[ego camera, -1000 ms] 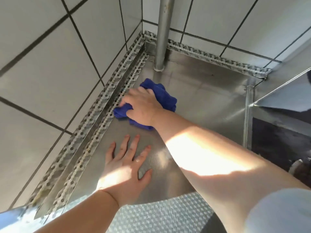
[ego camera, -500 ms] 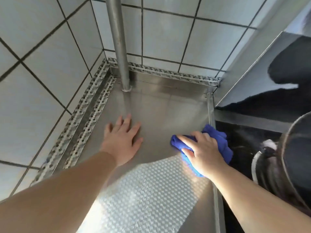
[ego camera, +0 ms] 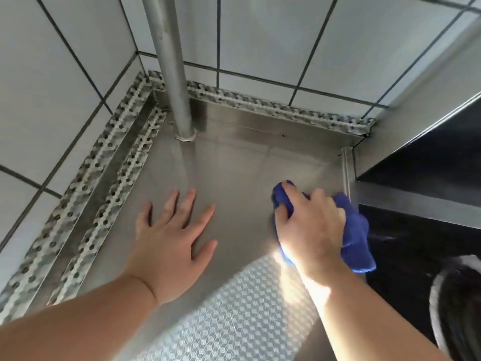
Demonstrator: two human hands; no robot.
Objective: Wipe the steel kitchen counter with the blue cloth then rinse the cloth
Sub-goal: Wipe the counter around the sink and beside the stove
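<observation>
Looking down from the head camera, the right hand [ego camera: 311, 230] was bunched over the blue cloth [ego camera: 358, 238], fingers curled around its folds, pressing it onto the steel counter [ego camera: 234, 173] near the right edge. The left hand [ego camera: 169, 246] lay flat on the steel with fingers spread, gripping nothing. That cloth looked soft, light and limp, likely to crumple anywhere it is gathered, so a loose fistful from above should serve. A steel post [ego camera: 171, 74] stood in the tiled corner.

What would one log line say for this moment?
step: wiping | right hand: grips blue cloth on steel counter | left hand: flat on counter
</observation>
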